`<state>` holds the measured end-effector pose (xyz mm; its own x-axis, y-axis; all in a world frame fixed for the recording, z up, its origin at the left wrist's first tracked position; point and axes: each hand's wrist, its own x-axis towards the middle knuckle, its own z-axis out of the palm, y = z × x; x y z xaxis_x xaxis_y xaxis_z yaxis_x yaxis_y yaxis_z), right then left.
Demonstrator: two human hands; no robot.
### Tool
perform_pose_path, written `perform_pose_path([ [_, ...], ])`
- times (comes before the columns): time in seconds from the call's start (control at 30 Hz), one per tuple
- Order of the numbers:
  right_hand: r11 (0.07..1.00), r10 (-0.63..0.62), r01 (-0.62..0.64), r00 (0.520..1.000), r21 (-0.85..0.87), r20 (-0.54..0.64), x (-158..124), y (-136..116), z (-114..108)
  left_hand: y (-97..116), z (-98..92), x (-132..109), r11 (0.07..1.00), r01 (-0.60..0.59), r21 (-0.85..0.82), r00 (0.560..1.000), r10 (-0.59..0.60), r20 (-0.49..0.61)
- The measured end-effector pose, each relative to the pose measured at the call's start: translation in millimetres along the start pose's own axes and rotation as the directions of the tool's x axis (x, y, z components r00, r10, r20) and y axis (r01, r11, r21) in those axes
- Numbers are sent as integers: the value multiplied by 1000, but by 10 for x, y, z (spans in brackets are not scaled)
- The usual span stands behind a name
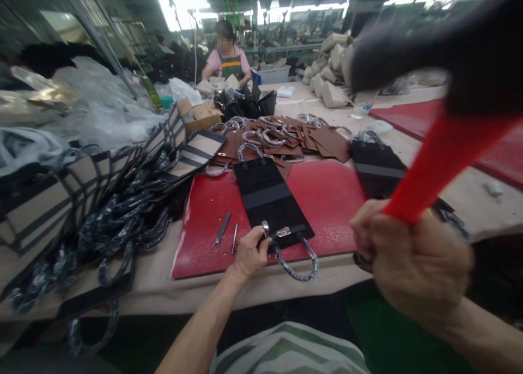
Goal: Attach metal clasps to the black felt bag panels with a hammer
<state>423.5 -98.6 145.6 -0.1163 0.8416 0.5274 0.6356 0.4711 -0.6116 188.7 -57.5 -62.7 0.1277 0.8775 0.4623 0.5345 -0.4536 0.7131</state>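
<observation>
My right hand [417,259] is wrapped around the red handle of a hammer [433,167], raised close to the camera, its dark head blurred. On the red work mat [330,199] lies a black bag panel [269,194] with a grey band across it and plastic-wrapped loop handles at both ends. My left hand [251,251] pinches a short shiny metal piece [265,228] upright at the panel's near edge. A silver metal clasp plate [283,231] sits just right of those fingers. The wrapped near handle [300,276] hangs over the mat's front edge.
Left of my hand lie two slim metal tools [223,229]. Stacked black-and-beige panels [81,194] fill the left side. Brown panels [327,142] pile behind the mat, and another black panel [378,164] lies to the right. A co-worker [231,63] sits across the table.
</observation>
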Motion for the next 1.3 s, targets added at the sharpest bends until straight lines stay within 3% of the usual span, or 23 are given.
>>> perform_pose_path([
  [0.03,996,-29,38,993,-79,113,-74,78,69,-2,0,-4,1000,2,2,1000,-2,1],
  [0.1,966,35,70,918,-249,394,-173,223,164,-8,5,-10,1000,8,3,1000,-8,-1],
  [0.17,952,66,91,871,-291,486,-154,255,145,-12,11,-11,1000,7,4,1000,-7,-11],
  [0.23,968,-5,96,931,-231,365,-52,159,42,-11,17,-9,1000,2,8,1000,-2,-20],
  [0.3,985,-39,55,994,-163,100,29,35,-40,-7,19,-5,1000,0,15,1000,0,-23],
  [0.33,989,-60,57,998,-136,-13,35,2,-47,-4,18,-3,1000,1,18,1000,-1,-21],
  [0.37,988,-77,71,996,-135,-41,12,-1,-28,-2,17,-2,1000,2,20,1000,-1,-18],
  [0.4,982,-98,99,995,-162,19,-33,28,11,1,14,-1,1000,2,24,1000,-2,-14],
  [0.43,971,-102,134,981,-200,163,-90,83,60,4,11,-1,1000,5,29,1000,-4,-11],
  [0.5,938,20,147,881,-314,473,-199,241,147,9,3,-1,999,7,39,1000,-7,7],
  [0.53,921,108,131,820,-368,562,-233,329,172,11,-1,0,999,4,40,1000,-5,14],
  [0.57,907,186,98,781,-411,596,-252,418,184,13,-4,0,999,1,38,1000,-2,16],
  [0.63,903,285,-3,752,-430,594,-260,605,190,13,-6,1,1000,-5,31,1000,4,11],
  [0.73,889,452,-289,671,-354,587,-285,925,233,5,0,-4,1000,-6,21,1000,6,6],
  [0.8,802,597,-459,592,-383,541,-338,1137,297,0,5,-13,1000,-9,16,1000,9,10],
  [0.83,760,650,-478,586,-440,485,-368,1220,331,-1,7,-18,1000,-11,16,1000,11,9],
  [0.87,732,668,-446,619,-515,414,-396,1279,363,-2,8,-23,1000,-13,18,1000,12,7],
  [0.97,692,515,-227,820,-686,249,-452,1281,458,1,5,-30,1000,-4,31,1000,3,11],
  [1.03,708,450,-200,867,-677,215,-480,1167,557,0,3,-28,999,-1,44,1000,1,7],
  [1.2,753,589,-332,725,-568,357,-567,864,983,-28,12,-42,995,-72,70,997,73,-17],
  [1.3,713,634,-376,706,-592,315,-582,833,1149,-37,29,-84,987,-157,22,987,156,42],
])
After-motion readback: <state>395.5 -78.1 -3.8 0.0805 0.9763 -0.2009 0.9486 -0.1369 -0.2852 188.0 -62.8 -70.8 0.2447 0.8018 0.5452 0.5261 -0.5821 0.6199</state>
